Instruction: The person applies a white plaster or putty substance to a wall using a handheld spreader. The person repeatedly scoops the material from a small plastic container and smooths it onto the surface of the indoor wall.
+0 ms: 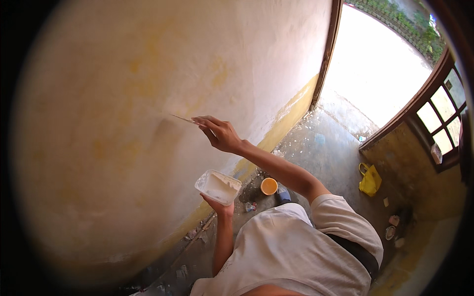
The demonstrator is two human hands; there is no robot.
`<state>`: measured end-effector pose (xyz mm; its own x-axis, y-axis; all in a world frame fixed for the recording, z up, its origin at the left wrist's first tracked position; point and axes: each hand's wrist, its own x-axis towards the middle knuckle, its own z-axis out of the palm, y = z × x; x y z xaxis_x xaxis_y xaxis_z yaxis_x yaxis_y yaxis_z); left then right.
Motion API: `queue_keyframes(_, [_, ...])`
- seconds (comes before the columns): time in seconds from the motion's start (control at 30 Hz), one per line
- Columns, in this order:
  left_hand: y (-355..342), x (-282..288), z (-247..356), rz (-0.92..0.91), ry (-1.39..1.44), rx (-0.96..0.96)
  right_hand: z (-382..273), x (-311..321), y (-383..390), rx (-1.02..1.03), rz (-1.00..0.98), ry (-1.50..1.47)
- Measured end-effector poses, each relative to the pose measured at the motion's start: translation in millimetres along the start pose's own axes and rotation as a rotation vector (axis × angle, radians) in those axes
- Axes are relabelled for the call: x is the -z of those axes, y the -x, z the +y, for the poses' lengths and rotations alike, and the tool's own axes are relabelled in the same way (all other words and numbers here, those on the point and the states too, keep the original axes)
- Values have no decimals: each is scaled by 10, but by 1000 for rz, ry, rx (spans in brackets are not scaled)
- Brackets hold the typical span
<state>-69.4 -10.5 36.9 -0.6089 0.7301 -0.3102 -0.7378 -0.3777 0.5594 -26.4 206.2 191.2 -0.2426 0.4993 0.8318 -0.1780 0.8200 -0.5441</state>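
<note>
My right hand (219,133) grips a thin flat putty knife (180,117), its blade tip at the pale wall (108,98) with faint yellowish patches. Below it, my left hand (219,205) holds up a white rectangular plastic container (207,185) with white paste inside. An orange round tub (269,186) sits on the floor below my arms, beside my shoe (283,194).
An open doorway (375,59) at top right leads to bright ground. A yellow bag (369,182) lies by the right wall, below a dark-framed window (439,113). Small scraps and debris (197,232) lie along the wall's foot. A stick (207,224) lies there too.
</note>
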Motion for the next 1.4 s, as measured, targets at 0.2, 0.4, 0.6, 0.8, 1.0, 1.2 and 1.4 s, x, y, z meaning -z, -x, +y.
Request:
queue_keyframes(0.2, [-3, -92, 112, -20, -152, 25, -293, 351, 1031, -555, -200, -74])
queue_keyframes(0.4, [-7, -269, 0, -143, -149, 114, -331, 492, 1521, -555, -433, 92])
queue_keyframes(0.6, [-78, -385, -296, -168, -120, 207, -274, 743, 1530, -668, -477, 110])
queue_keyframes(0.8, [-180, -344, -412, -245, -79, 252, -191, 939, 1486, -683, -537, 9])
queue_keyframes(1.0, [-214, -702, -486, -245, -168, 226, -212, 1326, 1323, -684, -304, 111])
queue_keyframes(1.2, [-327, -733, -827, -246, -138, 264, -84, 1366, 1282, -526, -518, 89])
queue_keyframes(1.4, [-418, -932, -1090, -229, -44, 297, 52, 1541, 1258, -662, -438, 149])
